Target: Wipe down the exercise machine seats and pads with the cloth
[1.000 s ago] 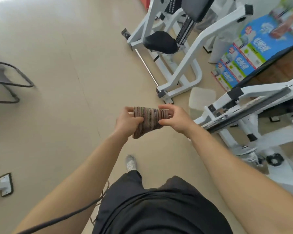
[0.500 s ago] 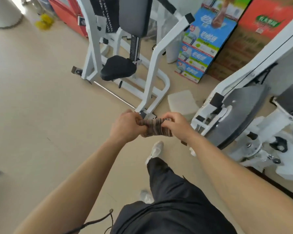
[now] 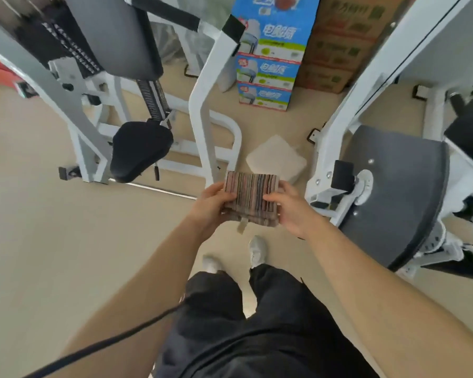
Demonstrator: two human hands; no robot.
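Note:
A folded striped cloth is held flat between both hands at the centre of the view. My left hand grips its left edge and my right hand grips its right edge. Ahead on the left stands a white exercise machine with a black seat and a dark grey back pad above it. To the right, another white machine shows a large grey pad. The cloth touches neither machine.
Stacked blue cartons and brown boxes stand at the back between the machines. A pale square pad lies on the beige floor just beyond my hands. A dark cable crosses the lower left. My feet are below the cloth.
The view has swung towards the machines, which now loom closer. The cloth, bunched between my hands before, is now spread as a flat folded rectangle.

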